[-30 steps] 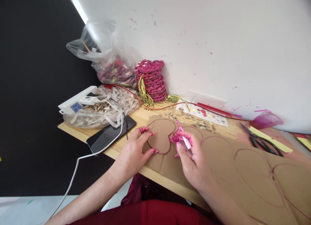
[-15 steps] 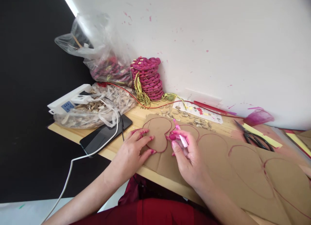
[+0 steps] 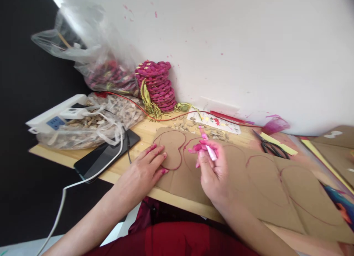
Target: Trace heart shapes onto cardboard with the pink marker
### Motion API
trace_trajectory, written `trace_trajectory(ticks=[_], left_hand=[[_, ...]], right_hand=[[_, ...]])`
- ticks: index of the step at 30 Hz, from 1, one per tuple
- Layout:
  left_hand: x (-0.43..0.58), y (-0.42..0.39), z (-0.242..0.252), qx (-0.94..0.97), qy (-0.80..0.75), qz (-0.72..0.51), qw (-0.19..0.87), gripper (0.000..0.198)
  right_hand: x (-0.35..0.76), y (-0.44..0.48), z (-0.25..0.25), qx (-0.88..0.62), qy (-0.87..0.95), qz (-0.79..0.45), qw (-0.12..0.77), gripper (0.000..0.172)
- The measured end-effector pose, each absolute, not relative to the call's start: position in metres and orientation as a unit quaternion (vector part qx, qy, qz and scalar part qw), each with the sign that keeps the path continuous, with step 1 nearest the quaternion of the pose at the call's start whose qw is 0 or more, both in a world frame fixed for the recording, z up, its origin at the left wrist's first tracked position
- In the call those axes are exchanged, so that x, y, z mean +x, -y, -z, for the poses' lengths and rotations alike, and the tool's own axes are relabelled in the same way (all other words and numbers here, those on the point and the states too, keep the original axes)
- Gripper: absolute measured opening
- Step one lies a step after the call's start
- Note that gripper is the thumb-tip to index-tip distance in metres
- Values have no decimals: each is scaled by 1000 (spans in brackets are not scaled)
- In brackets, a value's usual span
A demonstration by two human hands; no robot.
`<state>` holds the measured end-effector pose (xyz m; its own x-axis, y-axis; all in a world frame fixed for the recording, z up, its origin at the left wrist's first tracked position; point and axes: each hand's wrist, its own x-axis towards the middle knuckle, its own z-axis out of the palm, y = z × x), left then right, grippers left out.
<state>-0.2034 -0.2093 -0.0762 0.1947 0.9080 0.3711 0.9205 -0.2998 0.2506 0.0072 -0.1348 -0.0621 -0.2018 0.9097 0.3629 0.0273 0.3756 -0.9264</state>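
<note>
My left hand (image 3: 146, 166) lies with its fingers spread on the left end of a brown cardboard sheet (image 3: 182, 187), at the edge of a dark red, waisted outline (image 3: 181, 163). Pink stains cover the fingertips of both hands. A slim white marker pen (image 3: 211, 153) with a pink-smeared tip sits in the closed fingers of my right hand (image 3: 214, 169). Its tip points up and away from me, and that hand is over the second outline, partly hiding it. More rounded red outlines run along the sheet to the right.
Behind the sheet are loose pebbles (image 3: 181, 124), a sticker sheet (image 3: 233, 127) and stacked magenta braided pieces (image 3: 159, 86). A phone (image 3: 96, 158), a power strip (image 3: 58, 114) and bagged pebbles (image 3: 74, 136) are left. Black scissors (image 3: 272, 147) lie right. Cables cross the table.
My right hand with the marker pen has moved right, away from the first outline. My left hand has flattened and shifted slightly toward the outline's left side. The view has turned right.
</note>
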Motion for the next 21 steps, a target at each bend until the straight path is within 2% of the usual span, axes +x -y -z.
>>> trace_trajectory(ticks=[5,14,21], left_hand=[[-205,205,79,-785,578,216,47,41],[-213,201,90,-793,565,214,74,48],[-219,197,93,-809,542,213,86,50]], right_hand=[[7,138,65,-350,665,-437,494,18],[9,141,56,-336,754,-304,476,20],[8,139,60,-318,798,-280,429,21]])
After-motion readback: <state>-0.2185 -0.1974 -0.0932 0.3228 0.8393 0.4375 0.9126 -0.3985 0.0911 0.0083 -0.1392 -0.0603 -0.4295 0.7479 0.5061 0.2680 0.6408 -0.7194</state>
